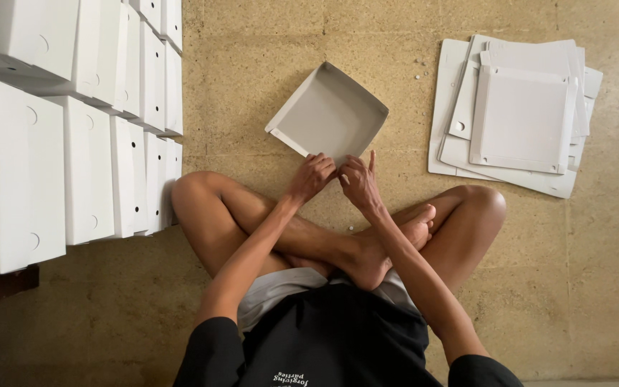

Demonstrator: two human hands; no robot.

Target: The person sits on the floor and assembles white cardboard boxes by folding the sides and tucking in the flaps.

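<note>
Tray [327, 115] of white card, half folded, lay tilted on the tan floor [252, 86] before crossed legs. Left hand [312, 175] and right hand [358, 180] met at its near corner, fingers curled and pinching the edge, right forefinger raised. The corner itself was hidden behind the knuckles. Flat blanks [517, 115] lay stacked to the right; finished boxes [73, 129] stood left, partly cut off.
</note>
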